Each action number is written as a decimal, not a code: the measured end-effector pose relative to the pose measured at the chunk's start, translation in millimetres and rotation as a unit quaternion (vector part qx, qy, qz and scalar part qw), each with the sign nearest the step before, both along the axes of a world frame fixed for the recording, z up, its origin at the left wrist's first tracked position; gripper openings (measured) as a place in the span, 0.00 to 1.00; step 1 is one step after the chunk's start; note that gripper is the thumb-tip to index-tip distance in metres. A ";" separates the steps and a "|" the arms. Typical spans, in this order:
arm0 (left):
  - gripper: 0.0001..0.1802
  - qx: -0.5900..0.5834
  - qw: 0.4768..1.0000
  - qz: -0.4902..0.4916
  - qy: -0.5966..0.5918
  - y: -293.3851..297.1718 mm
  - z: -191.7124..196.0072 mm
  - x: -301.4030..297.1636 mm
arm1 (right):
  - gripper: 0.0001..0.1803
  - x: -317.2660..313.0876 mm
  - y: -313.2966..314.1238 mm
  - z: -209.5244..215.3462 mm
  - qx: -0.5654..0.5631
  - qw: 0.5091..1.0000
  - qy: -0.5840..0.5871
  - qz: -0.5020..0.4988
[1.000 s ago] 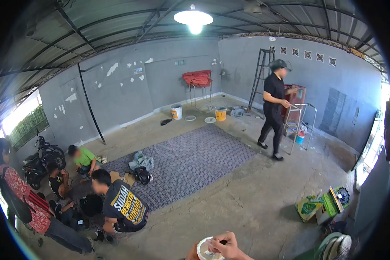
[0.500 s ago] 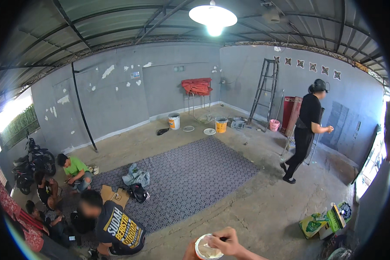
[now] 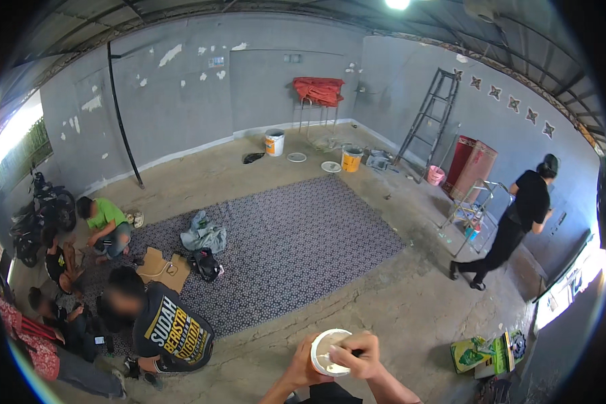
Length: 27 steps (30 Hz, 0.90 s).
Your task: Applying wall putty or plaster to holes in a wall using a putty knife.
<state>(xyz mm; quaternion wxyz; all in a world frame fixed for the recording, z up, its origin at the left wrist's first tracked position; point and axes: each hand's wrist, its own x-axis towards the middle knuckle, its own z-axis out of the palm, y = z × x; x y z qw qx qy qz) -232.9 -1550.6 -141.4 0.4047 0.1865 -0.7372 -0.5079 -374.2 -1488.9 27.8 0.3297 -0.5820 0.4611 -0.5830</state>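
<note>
Both hands are kept low near the bottom edge: a small white cup is gripped by the left hand, while something thin and dark is pinched over its rim by the right hand. Patterned rug is spread further off.

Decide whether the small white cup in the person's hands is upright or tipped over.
Upright. The white cup shows its round open mouth facing up, held by the left hand, while the right hand reaches over its rim.

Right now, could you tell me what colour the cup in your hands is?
White, the cup, seen in the head view.
</note>
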 end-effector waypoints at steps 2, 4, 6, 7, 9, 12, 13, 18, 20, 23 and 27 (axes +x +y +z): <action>0.56 0.015 1.000 -0.019 -0.013 -20.9 -0.7 -16.5 | 0.21 -20.2 -13.2 -0.9 -0.067 0.995 -0.079 0.014; 0.58 -0.007 0.999 -0.009 -0.034 -50.0 5.8 -27.4 | 0.21 -35.8 -48.9 -0.3 -0.040 0.997 -0.056 0.022; 0.60 0.041 0.999 -0.016 -0.014 -75.4 18.9 -40.4 | 0.22 -49.1 -87.9 -17.0 -0.002 0.999 -0.043 0.021; 0.60 0.041 0.999 -0.017 -0.015 -92.5 15.4 -45.5 | 0.22 -59.7 -102.8 -20.2 -0.002 0.999 -0.043 0.021; 0.60 0.053 0.997 -0.034 -0.039 -132.7 9.8 -55.7 | 0.22 -86.1 -136.1 -16.9 -0.016 0.993 -0.107 0.041; 0.59 -0.014 0.997 -0.022 -0.068 -189.0 32.6 -86.4 | 0.24 -117.5 -182.4 -8.2 -0.057 0.987 -0.138 0.053; 0.58 -0.077 0.991 -0.005 -0.113 -209.9 41.4 -99.2 | 0.25 -131.6 -201.9 -7.2 -0.044 0.996 -0.064 0.040; 0.54 -0.015 0.991 -0.096 -0.087 -306.8 48.9 -158.5 | 0.24 -188.8 -278.0 5.1 -0.108 0.986 -0.108 0.070; 0.54 -0.067 0.992 -0.046 -0.098 -330.7 65.1 -175.2 | 0.25 -203.8 -315.4 7.3 -0.071 0.992 -0.083 0.063; 0.55 -0.125 0.983 0.017 -0.137 -371.7 69.8 -199.0 | 0.26 -225.9 -362.0 -0.6 -0.013 0.993 -0.093 0.077; 0.44 -0.041 0.987 -0.139 -0.074 -444.0 141.8 -222.7 | 0.26 -250.4 -422.2 -2.1 -0.084 0.979 -0.172 0.076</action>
